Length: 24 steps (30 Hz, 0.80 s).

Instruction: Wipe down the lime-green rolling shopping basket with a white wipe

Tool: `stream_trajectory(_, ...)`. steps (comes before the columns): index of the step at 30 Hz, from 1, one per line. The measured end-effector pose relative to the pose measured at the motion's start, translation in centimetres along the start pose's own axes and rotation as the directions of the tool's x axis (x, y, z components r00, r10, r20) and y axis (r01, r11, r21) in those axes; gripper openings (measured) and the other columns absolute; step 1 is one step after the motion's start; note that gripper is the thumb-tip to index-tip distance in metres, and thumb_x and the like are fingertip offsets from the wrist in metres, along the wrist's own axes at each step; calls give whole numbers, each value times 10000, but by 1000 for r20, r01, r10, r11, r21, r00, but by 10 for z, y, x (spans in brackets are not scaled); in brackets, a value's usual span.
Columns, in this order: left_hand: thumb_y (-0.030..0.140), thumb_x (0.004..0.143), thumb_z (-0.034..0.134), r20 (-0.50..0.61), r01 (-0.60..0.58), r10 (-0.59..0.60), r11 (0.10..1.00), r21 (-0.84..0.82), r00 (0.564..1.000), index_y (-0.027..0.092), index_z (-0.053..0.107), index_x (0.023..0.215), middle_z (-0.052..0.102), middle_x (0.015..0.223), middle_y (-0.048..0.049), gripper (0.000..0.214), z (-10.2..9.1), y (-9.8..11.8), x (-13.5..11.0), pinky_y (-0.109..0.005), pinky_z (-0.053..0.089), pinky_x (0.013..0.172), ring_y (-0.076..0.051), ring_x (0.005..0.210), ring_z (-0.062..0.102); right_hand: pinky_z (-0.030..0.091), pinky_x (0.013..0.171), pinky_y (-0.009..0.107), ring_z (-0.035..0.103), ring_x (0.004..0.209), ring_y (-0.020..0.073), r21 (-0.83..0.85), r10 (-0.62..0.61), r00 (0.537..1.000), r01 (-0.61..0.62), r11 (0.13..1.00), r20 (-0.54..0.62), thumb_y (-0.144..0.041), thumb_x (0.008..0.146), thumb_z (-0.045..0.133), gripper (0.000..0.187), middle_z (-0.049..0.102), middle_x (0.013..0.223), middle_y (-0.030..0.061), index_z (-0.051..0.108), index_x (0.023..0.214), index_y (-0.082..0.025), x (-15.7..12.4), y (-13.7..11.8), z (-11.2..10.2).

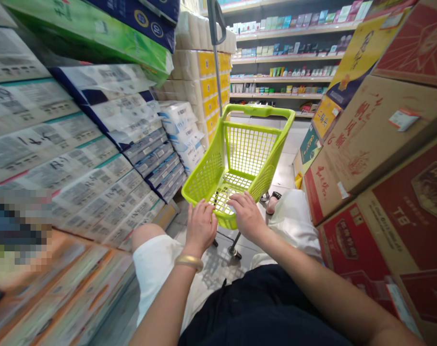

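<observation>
A lime-green plastic shopping cart (240, 154) with a mesh basket stands on a metal-wheeled frame just ahead of me. My left hand (200, 228) curls over the near rim of the basket, with a gold bangle (188, 262) on that wrist. My right hand (247, 216) rests a little to the right on the same rim, its fingers over the edge. The basket holds nothing that I can see. A tall grey cart pole (215, 62) rises from the basket's far left side.
Stacked packs of paper rolls (96, 154) form a wall along the left of the aisle, and large red-and-tan cardboard cartons (377, 144) tower on the right. Shelves of small boxed goods (283, 62) stand at the far end, beyond a tiled floor (247, 252).
</observation>
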<state>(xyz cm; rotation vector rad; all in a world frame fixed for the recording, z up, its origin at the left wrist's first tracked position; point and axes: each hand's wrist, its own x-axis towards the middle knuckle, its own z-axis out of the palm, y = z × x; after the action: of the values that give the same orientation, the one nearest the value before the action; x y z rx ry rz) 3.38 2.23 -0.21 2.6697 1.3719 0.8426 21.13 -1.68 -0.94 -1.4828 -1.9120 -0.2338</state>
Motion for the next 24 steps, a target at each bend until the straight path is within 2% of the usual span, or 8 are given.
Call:
stream_trajectory(2,159,890,421,-11,5,-5,1000,7,1000,204,610,1065,652,1153,-106,261,2,9,0,-605,274,1159,-305,1292,498,294,1178,472,539,1222,224,-6,-8,1000,8,1000,7,-32,866,515,358,665,1180,93,648,1155,-195,-4,-9,4)
stream_trajectory(5,153,885,426,9,-76,76,995,-60,997,192,582,1103,649,1157,-108,271,1,19,1,-527,333,1149,-265,1207,556,250,1200,490,519,1247,225,-12,-42,998,42,999,46,-81,894,528,341,653,1208,90,621,1197,-205,-8,-16,4)
stream_trajectory(9,229,898,477,50,-134,138,988,-76,989,205,576,1073,651,1054,-85,202,-4,21,1,-458,403,1085,-244,1047,590,167,1229,492,548,1205,201,-15,-89,992,91,996,89,-88,902,527,269,667,1175,57,642,1102,-226,0,0,-5)
stream_trajectory(12,382,879,575,59,-155,156,988,-26,986,196,586,1015,639,978,-91,230,-5,17,0,-455,432,1024,-269,998,578,142,1233,491,543,1216,192,-45,-19,998,22,999,67,-21,879,471,326,661,1172,64,645,1074,-214,10,20,-11)
stream_trajectory(15,441,889,573,23,-139,138,990,35,990,194,582,954,631,922,-91,255,-2,13,-2,-449,444,985,-271,956,573,167,1224,494,518,1241,206,-49,53,997,-50,998,48,0,853,453,372,643,1184,86,641,1106,-198,15,24,-8)
stream_trajectory(19,425,887,561,-28,-106,110,987,123,994,198,570,883,618,873,-92,227,-1,1,-4,-449,453,954,-274,900,562,217,1205,483,467,1281,245,4,18,998,-19,1000,58,-73,848,532,347,608,1238,113,622,1164,-185,12,-1,6)
stream_trajectory(24,385,837,584,-79,-61,75,984,169,994,214,562,798,591,813,-75,177,-8,-13,-9,-479,431,977,-273,871,556,195,1212,468,481,1248,227,58,-79,994,74,996,74,-108,884,540,349,609,1241,100,605,1212,-210,11,-35,18)
